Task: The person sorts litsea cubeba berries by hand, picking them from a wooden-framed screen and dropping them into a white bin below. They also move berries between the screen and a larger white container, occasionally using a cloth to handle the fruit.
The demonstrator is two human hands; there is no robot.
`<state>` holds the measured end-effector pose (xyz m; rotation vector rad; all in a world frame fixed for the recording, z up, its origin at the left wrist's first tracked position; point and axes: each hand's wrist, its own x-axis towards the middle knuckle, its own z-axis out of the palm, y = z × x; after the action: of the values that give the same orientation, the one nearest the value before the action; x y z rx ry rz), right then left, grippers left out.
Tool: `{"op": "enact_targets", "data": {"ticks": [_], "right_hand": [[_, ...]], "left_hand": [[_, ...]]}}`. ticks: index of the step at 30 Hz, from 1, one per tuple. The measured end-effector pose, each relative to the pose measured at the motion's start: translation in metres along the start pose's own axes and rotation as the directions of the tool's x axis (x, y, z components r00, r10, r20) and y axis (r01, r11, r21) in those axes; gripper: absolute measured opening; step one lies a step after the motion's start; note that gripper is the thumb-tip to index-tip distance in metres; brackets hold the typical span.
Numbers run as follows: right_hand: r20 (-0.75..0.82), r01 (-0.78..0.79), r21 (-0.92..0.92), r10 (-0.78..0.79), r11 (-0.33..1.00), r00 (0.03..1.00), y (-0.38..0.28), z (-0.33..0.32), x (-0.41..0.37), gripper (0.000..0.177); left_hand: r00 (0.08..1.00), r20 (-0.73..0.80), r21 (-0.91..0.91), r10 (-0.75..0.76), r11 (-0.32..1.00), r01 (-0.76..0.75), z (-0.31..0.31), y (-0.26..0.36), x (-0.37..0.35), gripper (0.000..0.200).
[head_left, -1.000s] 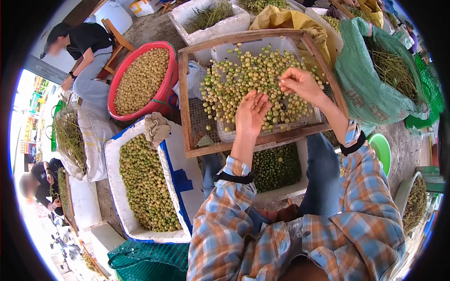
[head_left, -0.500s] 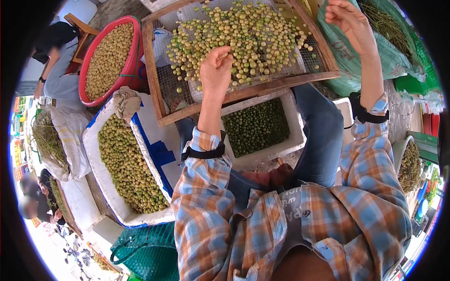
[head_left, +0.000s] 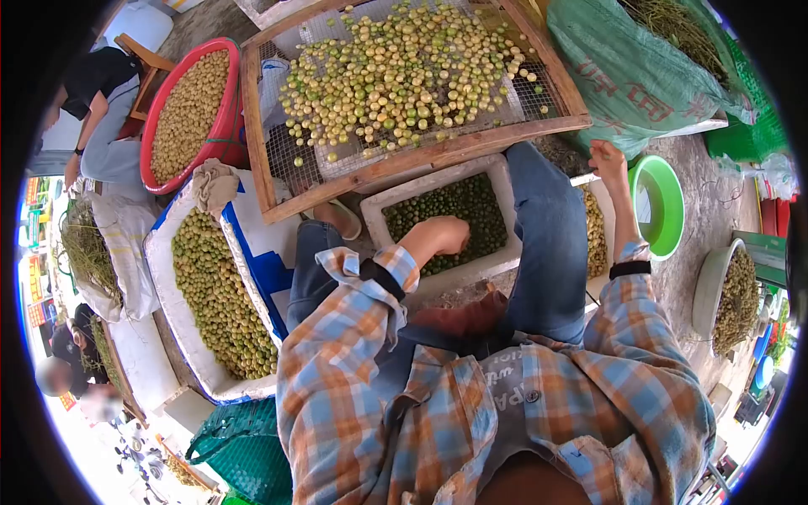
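My left hand hangs over a white foam box of small dark green round fruits. Its fingers curl downward, closed; what they hold, if anything, is hidden. My right hand is raised beyond my knee, by the lower edge of a green woven sack. Its fingers are bent together, and I cannot make out anything in them. Ahead of both hands, a wood-framed wire mesh tray bears many yellow-green round fruits.
A blue-edged foam box of similar fruits stands left, below a red tub of paler ones. On the right are a bright green basin and a pale basin of brownish produce. A person sits at the far left.
My left hand has come back from above the mesh tray to over the dark green fruits. My right hand has dropped from beside the sack's top to its lower edge. The view has shifted slightly.
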<state>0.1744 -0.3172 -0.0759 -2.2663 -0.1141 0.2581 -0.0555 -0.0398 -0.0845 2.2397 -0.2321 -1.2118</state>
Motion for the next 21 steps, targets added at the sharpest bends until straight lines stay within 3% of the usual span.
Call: {"op": "enact_targets", "data": {"ticks": [1,3,4,5,8,12,17,19,21], "right_hand": [[-0.003,0.010,-0.099,-0.011,0.995,1.000,0.010,0.000,0.004,0.019],[-0.058,0.061,0.061,-0.057,0.996,0.997,0.011,-0.005,0.002,0.018],[-0.026,0.008,0.084,-0.005,0.996,1.000,0.001,-0.012,0.001,0.019],[-0.028,-0.013,0.080,0.015,0.997,1.000,-0.006,-0.019,0.002,0.019],[0.081,-0.006,0.035,0.003,0.999,0.997,-0.008,-0.033,0.009,0.019],[0.148,-0.032,0.014,0.030,0.999,0.989,0.004,-0.022,0.008,0.018],[0.264,-0.038,0.065,0.020,0.997,0.964,0.020,0.012,-0.001,0.017],[0.298,-0.034,-0.081,0.056,0.996,0.953,0.014,0.020,-0.005,0.016],[0.322,-0.045,0.014,0.038,0.999,0.946,0.020,0.023,-0.008,0.017]], "left_hand": [[0.997,-0.058,0.361,-0.052,0.930,0.069,0.013,-0.010,0.020,0.016],[0.969,-0.202,0.167,-0.142,0.970,0.177,0.037,-0.060,0.071,0.014],[0.942,-0.168,0.105,-0.292,0.944,0.312,0.032,-0.061,0.082,0.015],[0.947,-0.149,0.110,-0.286,0.947,0.303,0.040,-0.067,0.099,0.015],[0.898,-0.438,0.063,-0.044,0.995,0.079,0.077,-0.069,0.129,0.009],[0.847,-0.510,0.040,-0.153,0.979,0.201,0.106,-0.058,0.146,0.019],[0.826,-0.536,0.048,-0.175,0.970,0.237,0.114,-0.051,0.155,0.018],[0.801,-0.575,0.066,-0.166,0.967,0.248,0.109,-0.055,0.147,0.016],[0.867,-0.415,-0.257,-0.277,0.949,0.181,0.111,-0.054,0.133,0.012]]}}
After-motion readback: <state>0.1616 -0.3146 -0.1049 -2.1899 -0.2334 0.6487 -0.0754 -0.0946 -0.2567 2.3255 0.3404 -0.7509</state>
